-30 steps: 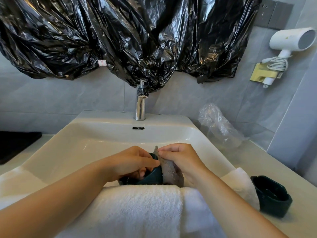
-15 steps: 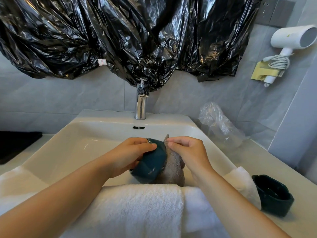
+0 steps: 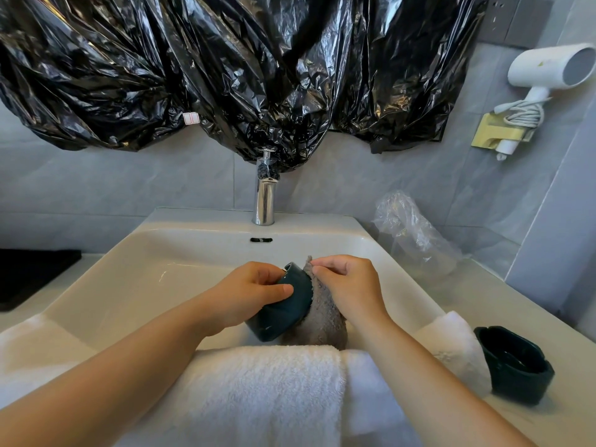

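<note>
I see a dark teal glossy ceramic cup (image 3: 282,314), tilted, with its rim at the top, gripped in the left hand (image 3: 248,295) over the white sink basin (image 3: 145,285). A grey fluffy cloth (image 3: 322,317) lies against the cup's right side. The right hand (image 3: 348,285) pinches its top corner, and its lower part hangs crumpled.

Bathroom with a grey tiled wall (image 3: 96,188), its upper part hung with crumpled, glossy black plastic sheeting (image 3: 225,75). Below, a chrome tap (image 3: 265,201) stands at the far edge of a white basin (image 3: 206,217). A white hair dryer (image 3: 548,66) sits in a yellow holder (image 3: 493,133) on the right. A pale surface (image 3: 483,285) flanks the basin.
</note>
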{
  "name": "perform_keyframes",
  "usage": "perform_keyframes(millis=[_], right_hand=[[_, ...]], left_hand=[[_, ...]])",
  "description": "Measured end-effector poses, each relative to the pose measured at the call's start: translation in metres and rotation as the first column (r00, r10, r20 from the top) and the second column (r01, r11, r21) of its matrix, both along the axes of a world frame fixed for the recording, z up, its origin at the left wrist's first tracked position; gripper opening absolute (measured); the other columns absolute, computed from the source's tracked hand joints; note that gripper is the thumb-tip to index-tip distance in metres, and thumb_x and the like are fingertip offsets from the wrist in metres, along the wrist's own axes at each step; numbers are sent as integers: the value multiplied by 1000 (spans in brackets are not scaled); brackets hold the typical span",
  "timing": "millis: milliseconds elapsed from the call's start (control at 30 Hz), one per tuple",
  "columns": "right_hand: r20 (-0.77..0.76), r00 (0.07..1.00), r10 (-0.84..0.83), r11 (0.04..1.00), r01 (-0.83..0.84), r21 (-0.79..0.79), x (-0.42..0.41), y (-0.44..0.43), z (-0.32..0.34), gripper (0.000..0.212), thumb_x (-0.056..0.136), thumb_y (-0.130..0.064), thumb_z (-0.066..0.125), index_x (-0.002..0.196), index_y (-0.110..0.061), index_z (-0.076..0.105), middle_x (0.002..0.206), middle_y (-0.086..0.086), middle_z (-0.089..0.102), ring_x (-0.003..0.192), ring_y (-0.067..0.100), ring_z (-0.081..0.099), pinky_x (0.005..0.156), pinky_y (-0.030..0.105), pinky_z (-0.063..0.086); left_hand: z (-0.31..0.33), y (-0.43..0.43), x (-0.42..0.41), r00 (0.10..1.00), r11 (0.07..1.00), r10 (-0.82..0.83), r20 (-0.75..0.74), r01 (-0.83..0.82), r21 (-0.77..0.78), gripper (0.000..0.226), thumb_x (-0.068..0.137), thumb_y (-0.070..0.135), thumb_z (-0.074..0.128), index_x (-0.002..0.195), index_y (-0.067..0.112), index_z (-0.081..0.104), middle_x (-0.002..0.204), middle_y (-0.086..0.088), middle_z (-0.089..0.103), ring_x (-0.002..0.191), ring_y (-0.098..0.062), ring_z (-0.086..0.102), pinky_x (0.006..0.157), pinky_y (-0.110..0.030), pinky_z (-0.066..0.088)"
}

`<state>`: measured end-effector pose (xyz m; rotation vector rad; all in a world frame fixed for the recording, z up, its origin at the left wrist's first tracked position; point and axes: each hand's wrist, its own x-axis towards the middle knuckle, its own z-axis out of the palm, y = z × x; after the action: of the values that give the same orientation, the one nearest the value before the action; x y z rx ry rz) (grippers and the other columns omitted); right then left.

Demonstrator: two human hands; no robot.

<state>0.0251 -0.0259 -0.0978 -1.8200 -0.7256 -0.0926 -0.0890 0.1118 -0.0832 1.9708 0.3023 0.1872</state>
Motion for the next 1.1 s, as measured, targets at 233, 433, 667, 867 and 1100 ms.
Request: perform_keyframes(millis=[233, 433, 667, 867, 1100], right_hand=[[9, 982, 188, 981, -189, 47, -7, -3, 7, 16, 85, -10, 71, 95, -20, 78, 92, -11, 75, 86, 0, 69, 78, 12, 53], [-31, 999, 38, 999, -39, -26, 1, 1, 0, 15, 91, -16, 66, 100, -16, 77, 102, -3, 75, 95, 11, 67, 88, 28, 55], [-322, 944, 76, 996, -86, -17, 4, -9, 2, 13, 91, -17, 65, 91, -21, 77, 102, -2, 73, 101, 17, 65, 93, 37, 53], [-388, 900, 199, 979, -202, 33, -1, -7, 2, 10, 87, -17, 70, 88, -24, 78, 100, -1, 75, 101, 16, 67, 95, 36, 53], [-271, 961, 56, 997, -39, 67, 2, -7, 3, 14, 90, -14, 66, 98, -17, 77, 102, -7, 73, 100, 10, 64, 99, 39, 51]], left_hand=[[0, -4, -1, 997, 996, -62, -40, 64, 54, 18, 97, 13, 54, 105, 7, 68, 103, -10, 74, 98, -27, 69, 90, -35, 56], [1, -3, -2, 991, 990, -123, -52, 127, 67, 16, 97, 15, 54, 101, 15, 70, 103, -5, 74, 99, -24, 68, 92, -35, 54], [4, -3, -5, 987, 988, -149, -57, 146, -49, 18, 96, 10, 53, 96, 7, 70, 91, -7, 73, 84, -17, 67, 79, -26, 52], [4, -5, -2, 993, 996, -49, -107, 42, -74, 34, 94, 35, 57, 86, 4, 68, 78, -9, 64, 72, -16, 58, 72, -29, 43], [4, -6, -1, 1000, 999, 14, -15, -15, -37, 21, 96, 13, 51, 98, 2, 69, 80, -6, 69, 71, -14, 61, 66, -22, 46]])
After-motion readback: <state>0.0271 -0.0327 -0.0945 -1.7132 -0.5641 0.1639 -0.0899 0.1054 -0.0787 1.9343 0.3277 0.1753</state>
